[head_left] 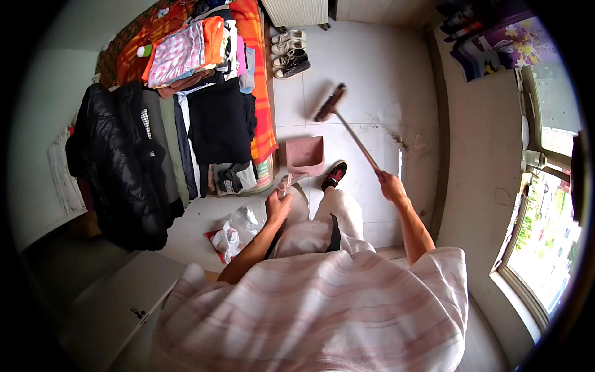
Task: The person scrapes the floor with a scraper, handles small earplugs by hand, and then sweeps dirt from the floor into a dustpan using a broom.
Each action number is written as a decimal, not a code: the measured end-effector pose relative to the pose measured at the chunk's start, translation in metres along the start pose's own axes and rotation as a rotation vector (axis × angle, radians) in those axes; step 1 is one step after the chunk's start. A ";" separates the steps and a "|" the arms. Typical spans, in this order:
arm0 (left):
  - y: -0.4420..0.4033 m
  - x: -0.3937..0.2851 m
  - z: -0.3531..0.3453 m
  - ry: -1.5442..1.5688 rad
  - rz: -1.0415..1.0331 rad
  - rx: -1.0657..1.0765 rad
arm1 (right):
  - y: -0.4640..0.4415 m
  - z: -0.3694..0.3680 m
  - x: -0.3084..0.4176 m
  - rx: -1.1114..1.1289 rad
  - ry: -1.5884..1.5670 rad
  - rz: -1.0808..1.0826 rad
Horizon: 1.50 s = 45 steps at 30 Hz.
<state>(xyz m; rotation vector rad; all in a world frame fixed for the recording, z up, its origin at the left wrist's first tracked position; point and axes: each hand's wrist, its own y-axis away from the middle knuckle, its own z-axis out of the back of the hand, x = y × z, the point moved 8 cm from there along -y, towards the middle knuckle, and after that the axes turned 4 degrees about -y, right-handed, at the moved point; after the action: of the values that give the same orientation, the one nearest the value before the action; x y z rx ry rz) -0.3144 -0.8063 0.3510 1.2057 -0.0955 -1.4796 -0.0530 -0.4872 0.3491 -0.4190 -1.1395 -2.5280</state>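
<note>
My left hand (278, 206) is closed round the handle of a pink dustpan (305, 155), whose pan is at the floor in front of my feet. My right hand (392, 186) grips the pole of a broom (356, 137). The brown broom head with dark bristles (330, 103) is tilted, ahead of the dustpan and slightly to its right. Dark debris (400, 141) is scattered on the tiles to the right of the broom pole. Whether the pan holds anything, I cannot tell.
A bed with an orange cover (264, 111) and piled clothes (220, 118) stands at left. Shoes (290, 53) are beside it, near a white heater (297, 12). Plastic bags (229, 240) lie left of my legs. A wall with a window (545, 229) bounds the right.
</note>
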 end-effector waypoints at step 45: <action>0.012 -0.006 -0.020 0.331 0.139 -0.067 | -0.143 -0.053 -0.053 0.279 0.179 -0.103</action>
<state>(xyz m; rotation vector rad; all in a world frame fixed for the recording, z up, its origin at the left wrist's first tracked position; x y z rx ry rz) -0.2934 -0.7946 0.3535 1.3452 0.0922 -1.1385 -0.0711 -0.4294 0.1996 -0.0631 -1.4462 -2.3833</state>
